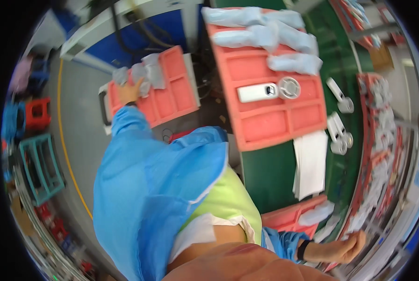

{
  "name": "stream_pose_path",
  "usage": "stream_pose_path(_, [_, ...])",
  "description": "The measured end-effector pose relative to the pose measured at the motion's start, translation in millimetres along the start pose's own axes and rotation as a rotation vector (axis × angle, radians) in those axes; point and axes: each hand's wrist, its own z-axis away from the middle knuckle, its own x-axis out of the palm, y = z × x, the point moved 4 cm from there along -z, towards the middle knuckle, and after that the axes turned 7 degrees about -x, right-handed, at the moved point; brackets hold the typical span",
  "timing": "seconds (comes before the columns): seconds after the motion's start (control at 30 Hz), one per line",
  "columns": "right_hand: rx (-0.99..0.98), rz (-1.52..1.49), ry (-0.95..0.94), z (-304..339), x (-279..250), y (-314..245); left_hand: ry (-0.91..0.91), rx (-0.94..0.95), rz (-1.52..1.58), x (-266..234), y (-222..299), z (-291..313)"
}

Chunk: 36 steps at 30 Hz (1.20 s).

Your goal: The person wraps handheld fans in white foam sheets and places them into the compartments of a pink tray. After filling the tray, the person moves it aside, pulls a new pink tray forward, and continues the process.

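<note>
At the far left, my left hand (130, 92) reaches over a pink divided tray (179, 96), its fingers curved round a clear plastic-bagged item (120, 75); the grip is partly blurred. Another bagged item (154, 71) lies beside it in the tray. My right hand (343, 249) is out at the lower right with its fingers curled in, and nothing shows in them. Near that hand, a bagged item (316, 214) rests on another pink tray (289, 216). A white handheld fan (258, 92) with a round grey head lies unwrapped in the large pink tray (263, 126) on the bench.
Several bagged items (294, 64) fill the far end of the large tray. On the green bench (265, 180) lie a white paper stack (310, 164) and more white fans (340, 96). Racked trays (380, 117) line the right. Stools (37, 114) and a teal frame (42, 168) stand left.
</note>
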Motion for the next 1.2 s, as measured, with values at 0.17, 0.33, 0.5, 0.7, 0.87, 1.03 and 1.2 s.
stream_pose_path(0.17, [0.075,-0.094,-0.115,-4,23,5,-0.539,0.005,0.035,37,-50,-47])
stream_pose_path(0.33, [0.108,-0.138,-0.135,-5,22,-7,-0.276,-0.002,0.044,20,-5,-70])
stream_pose_path(0.5, [0.098,-0.079,-0.134,-17,-7,7,0.291,0.436,0.653,-141,206,-37])
stream_pose_path(0.7, [0.005,-0.046,0.03,-12,-56,24,-0.244,1.092,0.722,-221,373,161])
stream_pose_path(0.87, [-0.055,-0.145,0.256,7,-114,23,-0.3,1.313,0.395,-163,387,243])
stream_pose_path(1.03, [-0.083,-0.231,0.397,18,-146,33,-0.652,1.143,0.325,-162,401,241])
stream_pose_path(1.2, [-0.088,-0.219,0.471,19,-142,40,-0.773,1.295,0.504,-187,443,265])
